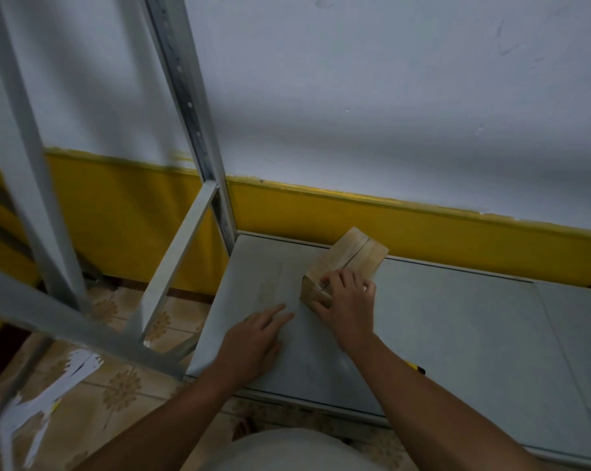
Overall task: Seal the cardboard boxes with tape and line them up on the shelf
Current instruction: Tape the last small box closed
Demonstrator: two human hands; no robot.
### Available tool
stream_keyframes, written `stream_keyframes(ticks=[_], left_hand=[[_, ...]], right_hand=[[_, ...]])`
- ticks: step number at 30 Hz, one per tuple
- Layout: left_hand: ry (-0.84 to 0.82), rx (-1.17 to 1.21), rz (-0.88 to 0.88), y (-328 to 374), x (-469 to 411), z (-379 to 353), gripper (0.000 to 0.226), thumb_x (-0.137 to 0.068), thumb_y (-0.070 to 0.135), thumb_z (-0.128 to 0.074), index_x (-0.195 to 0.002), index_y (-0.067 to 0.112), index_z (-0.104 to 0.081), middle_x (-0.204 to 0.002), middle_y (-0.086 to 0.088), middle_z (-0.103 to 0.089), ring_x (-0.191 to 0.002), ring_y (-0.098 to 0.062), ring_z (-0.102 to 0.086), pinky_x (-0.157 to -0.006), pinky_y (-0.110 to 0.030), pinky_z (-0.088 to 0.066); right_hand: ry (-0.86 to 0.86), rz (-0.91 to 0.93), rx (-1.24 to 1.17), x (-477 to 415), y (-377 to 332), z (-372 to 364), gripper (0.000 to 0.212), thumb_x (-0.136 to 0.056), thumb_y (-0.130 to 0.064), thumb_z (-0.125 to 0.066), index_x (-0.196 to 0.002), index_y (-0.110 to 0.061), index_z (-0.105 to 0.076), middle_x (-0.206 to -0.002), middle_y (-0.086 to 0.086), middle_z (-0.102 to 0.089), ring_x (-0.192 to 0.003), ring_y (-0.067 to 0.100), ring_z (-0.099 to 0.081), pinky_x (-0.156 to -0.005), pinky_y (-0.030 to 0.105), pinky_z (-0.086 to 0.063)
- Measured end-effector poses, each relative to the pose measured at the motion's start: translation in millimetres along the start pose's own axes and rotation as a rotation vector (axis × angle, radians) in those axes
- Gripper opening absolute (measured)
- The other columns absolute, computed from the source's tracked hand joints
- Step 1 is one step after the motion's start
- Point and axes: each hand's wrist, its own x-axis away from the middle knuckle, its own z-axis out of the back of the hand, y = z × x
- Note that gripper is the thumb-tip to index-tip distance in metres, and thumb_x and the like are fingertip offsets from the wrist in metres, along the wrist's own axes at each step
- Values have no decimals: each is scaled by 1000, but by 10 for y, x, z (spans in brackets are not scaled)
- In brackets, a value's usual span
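Box (pixel 345 263) may skew on the shelf (pixel 457 317) if my right hand (pixel 346 302), gripping its near end, shoves; left hand (pixel 256 345) lies open.

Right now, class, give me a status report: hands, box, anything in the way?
Left hand open, flat on shelf board. Right hand grips cardboard box at near end. Yellow-and-black tool beside right forearm, apart from box.

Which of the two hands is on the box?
The right hand, gripping the box at its near end; the left hand lies flat on the shelf beside it.
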Motion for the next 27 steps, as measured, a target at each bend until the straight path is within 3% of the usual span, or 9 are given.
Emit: stream_keyframes(ticks=[3, 8, 11, 13, 16, 19, 23, 27], left_hand=[[162, 162, 120, 45, -195, 136, 49, -100, 30, -63, -147, 34, -53, -149, 7, -49, -118, -16, -59, -83, -31, -58], [239, 593, 332, 339, -810, 309, 51, -102, 30, -67, -147, 41, -47, -138, 17, -45, -107, -1, -57, -85, -35, -60], [76, 432, 151, 338, -1110, 379, 66, -99, 33, -72, -158, 33, -43, -161, 10, -38, -139, -13, -46, -110, -38, -50], [-53, 275, -16, 260, -1226, 402, 67, -97, 29, -76, -157, 32, -48, -167, 5, -37, -149, -17, -37, -120, -40, -39], [-71, 193, -102, 202, -1232, 343, 52, -94, 27, -78, -144, 31, -64, -158, 0, -52, -142, -23, -50, -115, -41, -45], [32, 167, -110, 282, -1132, 248, 38, -93, 27, -80, -130, 23, -75, -143, -4, -65, -125, -25, -65, -102, -36, -54], [80, 209, -48, 460, -1101, 196, 41, -91, 30, -82, -130, 20, -74, -142, 2, -63, -120, -20, -65, -100, -32, -53], [27, 202, -15, 526, -1143, 202, 47, -87, 28, -84, -131, 20, -71, -143, 2, -59, -121, -20, -63, -98, -36, -56]], right_hand=[[-15, 42, -93, 43, 78, 19, 41, -78, -52, -75, -112, -33, -62, -116, -10, -58, -114, 16, -52, -96, 40, -36], [-18, 79, -204, 84, 192, 49, 40, -84, -41, -73, -122, -30, -64, -125, -10, -60, -119, 16, -53, -95, 34, -36], [-17, 108, -272, 77, 214, 32, 41, -85, -33, -73, -125, -26, -67, -127, -9, -62, -119, 17, -56, -94, 29, -33], [-37, 150, -335, 52, 251, 38, 38, -89, -31, -72, -126, -26, -69, -129, -9, -64, -119, 15, -58, -95, 32, -39], [-101, 238, -398, 13, 400, 23, 34, -92, -31, -70, -125, -22, -73, -130, -7, -68, -122, 17, -61, -98, 42, -49], [-131, 265, -386, 11, 551, 64, 36, -92, -36, -68, -123, -17, -73, -130, 0, -70, -130, 22, -57, -106, 43, -48], [-86, 138, -299, 34, 639, 157, 44, -76, -26, -88, -116, -19, -73, -131, 7, -63, -125, 30, -55, -98, 49, -52], [-115, 101, -317, 50, 629, 187, 47, -77, -17, -87, -121, -16, -70, -138, 11, -57, -134, 31, -47, -101, 44, -53]])
